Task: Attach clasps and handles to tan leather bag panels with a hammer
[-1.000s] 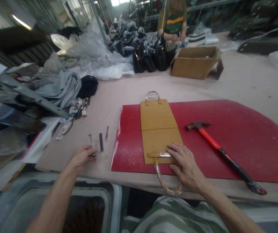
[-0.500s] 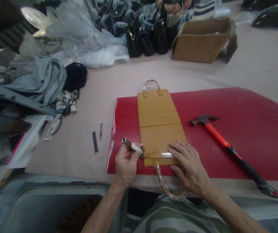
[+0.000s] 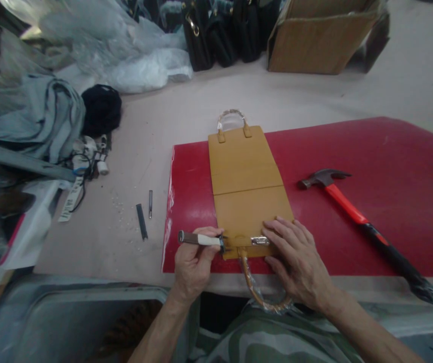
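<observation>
A mustard-yellow leather bag panel [image 3: 247, 161] lies flat, with a plastic-wrapped handle [image 3: 233, 112] at its far end and another wrapped handle [image 3: 253, 285] hanging over the near table edge. My left hand [image 3: 193, 264] pinches a metal punch-like tool [image 3: 201, 239] with a white band round its shaft. The tool is tilted almost flat, its dark head at the panel's near left edge. My right hand [image 3: 295, 259] rests with spread fingers on the panel's near right part, beside a shiny metal plate [image 3: 259, 241].
Under the panel is a red mat [image 3: 352, 146], with a claw hammer [image 3: 347, 206] to the right. Left of it lie a dark flat strip [image 3: 141, 222] and a thin metal rod [image 3: 150, 204]. Black bags [image 3: 197, 40], a cardboard box [image 3: 322, 45] and plastic wrapping [image 3: 140, 70] stand behind.
The tool in my left hand has tipped flatter, its free end swinging left and down. My right hand stays on the panel. The view has shifted downward.
</observation>
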The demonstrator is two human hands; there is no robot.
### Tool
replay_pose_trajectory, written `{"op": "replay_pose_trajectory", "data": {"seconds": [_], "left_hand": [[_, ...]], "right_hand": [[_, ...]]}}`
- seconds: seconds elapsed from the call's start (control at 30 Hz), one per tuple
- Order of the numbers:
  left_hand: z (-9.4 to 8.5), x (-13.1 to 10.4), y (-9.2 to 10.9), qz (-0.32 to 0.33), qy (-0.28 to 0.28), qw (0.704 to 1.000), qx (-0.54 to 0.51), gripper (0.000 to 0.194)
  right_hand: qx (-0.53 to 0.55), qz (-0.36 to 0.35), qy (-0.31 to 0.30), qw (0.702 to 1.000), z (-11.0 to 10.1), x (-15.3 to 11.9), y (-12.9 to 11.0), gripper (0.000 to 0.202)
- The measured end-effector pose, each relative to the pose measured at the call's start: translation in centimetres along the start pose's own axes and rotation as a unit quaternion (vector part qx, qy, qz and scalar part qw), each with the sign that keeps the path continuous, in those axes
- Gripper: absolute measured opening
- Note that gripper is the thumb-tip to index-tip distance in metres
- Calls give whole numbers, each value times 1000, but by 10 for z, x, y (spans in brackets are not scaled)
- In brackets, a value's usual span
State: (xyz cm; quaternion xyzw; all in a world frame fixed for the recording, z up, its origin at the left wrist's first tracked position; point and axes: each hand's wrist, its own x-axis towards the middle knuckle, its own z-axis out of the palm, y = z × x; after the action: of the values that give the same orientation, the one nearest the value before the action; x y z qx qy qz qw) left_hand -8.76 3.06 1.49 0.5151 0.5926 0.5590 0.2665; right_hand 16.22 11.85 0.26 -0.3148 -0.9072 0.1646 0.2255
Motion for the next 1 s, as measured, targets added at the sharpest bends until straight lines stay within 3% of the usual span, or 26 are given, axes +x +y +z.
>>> {"op": "replay_pose_trajectory", "data": {"seconds": [0.23, 0.57, 0.8, 1.0], "left_hand": [[11, 1, -3, 1, -2, 1000, -4, 15], [11, 2, -3, -4, -6, 1000, 10, 13], [8, 24, 8, 41, -89, 990, 100, 13], [3, 25, 3, 43, -116, 989, 85, 10]], "right_hand": [[5, 0, 5, 1000, 0, 1, 0, 45], [2, 4, 2, 1000, 1, 1, -1, 45], [9, 12, 1, 1000, 0, 0, -1, 45], [8, 15, -1, 1000, -1, 2, -3, 42]]}}
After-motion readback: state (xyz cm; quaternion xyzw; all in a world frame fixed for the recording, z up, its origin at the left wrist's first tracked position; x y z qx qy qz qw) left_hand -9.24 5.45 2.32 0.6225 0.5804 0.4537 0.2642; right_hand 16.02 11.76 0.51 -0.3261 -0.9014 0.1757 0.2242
